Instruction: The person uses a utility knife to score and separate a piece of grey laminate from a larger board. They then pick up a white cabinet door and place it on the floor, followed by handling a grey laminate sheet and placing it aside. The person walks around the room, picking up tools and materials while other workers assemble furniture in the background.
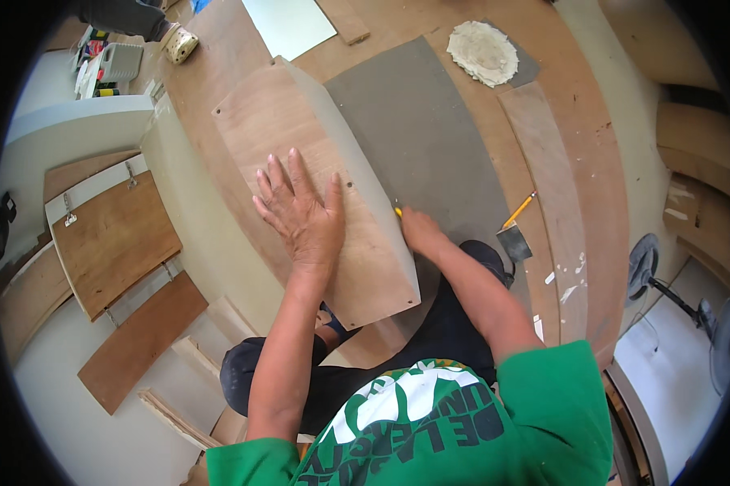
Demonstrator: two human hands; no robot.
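Note:
A long wooden box or drawer-like piece (280, 105) with a pale plywood face and a whitish side lies in front of me. Small dark holes mark its face near the corners and edge. My left hand (300, 211) rests flat on that face, fingers spread. Against the whitish side, my right hand (421, 231) is closed around a small yellow item (398, 212); only its tip shows, so its kind is unclear. To the right, a yellow pencil (519, 209) lies by a small dark square piece (514, 243).
A grey sheet (413, 105) lies beyond the box on brown plywood. A round, putty-crusted piece (483, 53) sits at the far right, near a long wood strip (535, 130). Another person's shoe (178, 44) is at the far left. Hinged wood panels (118, 243) stand at left, a fan (643, 263) at right.

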